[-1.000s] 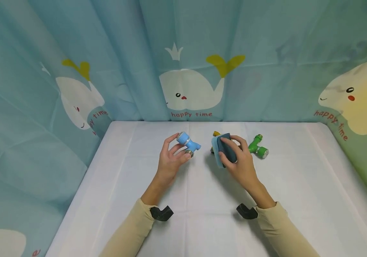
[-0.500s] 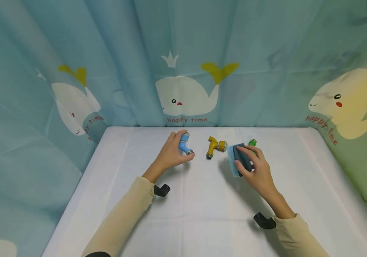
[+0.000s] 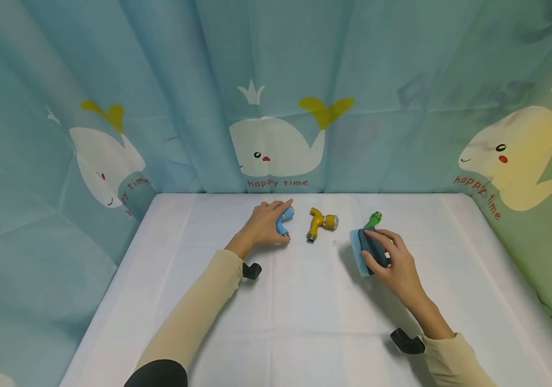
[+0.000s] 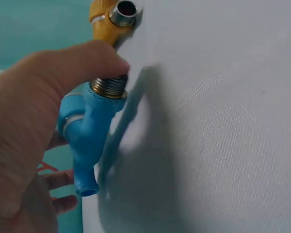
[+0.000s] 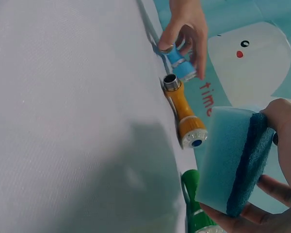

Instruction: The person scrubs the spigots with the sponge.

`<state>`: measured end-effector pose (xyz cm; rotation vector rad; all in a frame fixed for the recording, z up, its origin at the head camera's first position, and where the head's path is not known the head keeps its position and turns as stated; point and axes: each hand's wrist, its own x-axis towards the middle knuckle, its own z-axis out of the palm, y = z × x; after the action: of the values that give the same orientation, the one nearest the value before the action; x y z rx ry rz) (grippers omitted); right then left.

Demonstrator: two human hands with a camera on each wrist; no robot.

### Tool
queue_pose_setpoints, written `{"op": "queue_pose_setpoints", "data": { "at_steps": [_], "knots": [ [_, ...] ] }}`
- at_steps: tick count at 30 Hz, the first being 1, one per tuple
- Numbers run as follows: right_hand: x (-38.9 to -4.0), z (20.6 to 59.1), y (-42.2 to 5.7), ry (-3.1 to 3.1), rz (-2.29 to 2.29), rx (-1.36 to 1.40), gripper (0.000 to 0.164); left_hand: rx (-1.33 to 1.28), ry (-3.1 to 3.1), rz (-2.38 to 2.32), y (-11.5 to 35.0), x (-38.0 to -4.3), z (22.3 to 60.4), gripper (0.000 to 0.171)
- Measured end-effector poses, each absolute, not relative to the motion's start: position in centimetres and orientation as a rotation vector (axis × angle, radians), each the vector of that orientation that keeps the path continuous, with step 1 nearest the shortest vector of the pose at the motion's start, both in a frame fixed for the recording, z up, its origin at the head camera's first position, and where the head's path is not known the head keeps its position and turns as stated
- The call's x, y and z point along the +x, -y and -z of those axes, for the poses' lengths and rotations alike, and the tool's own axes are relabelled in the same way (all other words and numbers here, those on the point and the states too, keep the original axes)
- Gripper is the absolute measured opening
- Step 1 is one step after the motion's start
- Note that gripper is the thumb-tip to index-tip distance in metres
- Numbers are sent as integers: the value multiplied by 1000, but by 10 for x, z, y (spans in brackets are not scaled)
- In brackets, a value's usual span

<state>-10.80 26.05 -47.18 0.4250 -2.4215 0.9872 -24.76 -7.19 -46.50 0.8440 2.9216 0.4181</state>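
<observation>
My left hand [image 3: 266, 223] pinches a blue faucet [image 4: 89, 128] between thumb and fingers, with the thumb on its threaded metal end in the left wrist view. The faucet is just above or on the table; I cannot tell which. A yellow faucet [image 3: 319, 223] lies to its right. My right hand [image 3: 395, 263] grips a two-layer sponge [image 5: 233, 158], light blue on one side and dark blue on the other. The sponge is held over the table, in front of a green faucet [image 3: 374, 219], hiding most of it in the head view.
A white cloth covers the table [image 3: 305, 312]. Blue-green curtain [image 3: 377, 150] printed with whales hangs behind the table and along both sides. Black wrist straps or mounts [image 3: 252, 271] sit at both sleeves.
My left hand has turned over and lowered the blue faucet toward the table, left of the yellow one. My right hand has moved right and nearer with the sponge, uncovering the yellow faucet.
</observation>
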Motion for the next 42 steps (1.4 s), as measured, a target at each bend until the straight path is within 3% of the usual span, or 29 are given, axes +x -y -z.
{"op": "queue_pose_setpoints", "data": {
  "at_steps": [13, 21, 34, 42],
  "knots": [
    [-110, 465, -261, 2436, -976, 429, 49, 833, -2900, -386, 80, -243, 464, 104],
    [-118, 455, -279, 2419, -937, 446, 49, 830, -2978, -499, 101, -224, 453, 101],
    [-155, 470, -374, 2747, -767, 183, 43, 830, -3177, -766, 162, -173, 434, 93],
    [-164, 477, -393, 2900, -555, 86, 46, 806, -3253, -842, 185, -157, 431, 91]
  ]
}}
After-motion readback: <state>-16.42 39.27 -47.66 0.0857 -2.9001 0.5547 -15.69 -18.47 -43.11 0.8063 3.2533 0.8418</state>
